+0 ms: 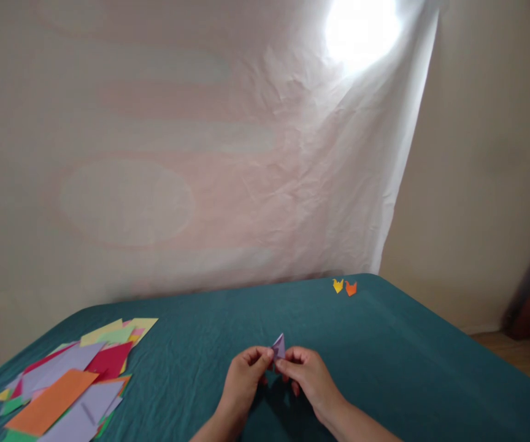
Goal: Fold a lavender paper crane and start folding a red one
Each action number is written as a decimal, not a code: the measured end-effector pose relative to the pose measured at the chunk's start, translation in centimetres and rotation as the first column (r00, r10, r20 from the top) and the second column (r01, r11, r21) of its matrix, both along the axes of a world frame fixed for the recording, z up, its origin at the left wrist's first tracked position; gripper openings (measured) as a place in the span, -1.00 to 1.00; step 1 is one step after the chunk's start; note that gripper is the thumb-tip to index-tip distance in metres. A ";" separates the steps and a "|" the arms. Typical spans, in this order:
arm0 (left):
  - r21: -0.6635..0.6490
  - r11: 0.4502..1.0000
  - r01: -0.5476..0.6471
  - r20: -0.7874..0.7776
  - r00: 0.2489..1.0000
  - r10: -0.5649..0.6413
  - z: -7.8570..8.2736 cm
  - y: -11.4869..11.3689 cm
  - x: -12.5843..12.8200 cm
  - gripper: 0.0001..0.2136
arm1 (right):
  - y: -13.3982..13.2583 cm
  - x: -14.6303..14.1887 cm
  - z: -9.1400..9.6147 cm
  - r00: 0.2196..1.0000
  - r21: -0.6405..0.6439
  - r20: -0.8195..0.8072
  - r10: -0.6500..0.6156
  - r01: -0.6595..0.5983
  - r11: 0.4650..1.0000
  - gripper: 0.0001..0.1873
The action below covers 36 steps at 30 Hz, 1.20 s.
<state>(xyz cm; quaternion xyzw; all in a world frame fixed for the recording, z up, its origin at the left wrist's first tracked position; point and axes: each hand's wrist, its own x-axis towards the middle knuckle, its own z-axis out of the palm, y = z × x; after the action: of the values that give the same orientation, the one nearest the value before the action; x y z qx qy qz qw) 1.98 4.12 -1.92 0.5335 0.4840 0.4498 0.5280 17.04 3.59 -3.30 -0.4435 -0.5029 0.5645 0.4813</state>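
Note:
My left hand [245, 377] and my right hand [308, 376] meet over the teal tablecloth [384, 368], near the table's front middle. Both pinch a small folded piece of purple paper [279, 345], whose pointed tip sticks up between the fingertips. The fingers of both hands are closed on it. At the far right edge of the table sit a small yellow folded paper figure [337, 285] and an orange folded paper figure [351, 288], side by side.
A loose pile of coloured paper sheets [69, 380] lies at the table's left: orange, purple, red, yellow, green. A wrinkled white sheet [200, 153] hangs behind the table. A beige wall and a strip of wooden floor [522, 356] are to the right.

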 end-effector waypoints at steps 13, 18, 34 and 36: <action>0.046 0.997 -0.058 -0.095 0.994 0.062 0.2 -0.1 0.3 -0.73 | 0.2 0.3 0.2 0.962 0.063 -0.271 -0.019 0.038 0.997 -0.76; 0.030 0.999 -0.017 -0.068 0.997 0.020 0.0 0.0 0.3 -0.68 | 0.1 0.2 0.1 0.983 0.093 -0.176 -0.054 0.071 0.993 -0.75; 0.191 0.981 -0.035 -0.195 0.978 0.073 0.3 0.1 -0.4 -0.81 | 0.0 0.4 0.2 0.989 0.221 0.139 -0.053 0.022 0.975 -0.71; 0.213 0.977 -0.024 -0.230 0.970 0.074 0.2 -0.1 -0.3 -0.81 | 0.0 0.6 0.4 0.979 0.255 0.176 -0.102 0.054 0.965 -0.74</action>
<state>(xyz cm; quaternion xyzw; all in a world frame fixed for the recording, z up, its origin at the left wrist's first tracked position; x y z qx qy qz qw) 1.66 4.04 -1.70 0.6236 0.5068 0.4442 0.3961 17.61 3.62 -2.93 -0.4504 -0.5948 0.4334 0.5055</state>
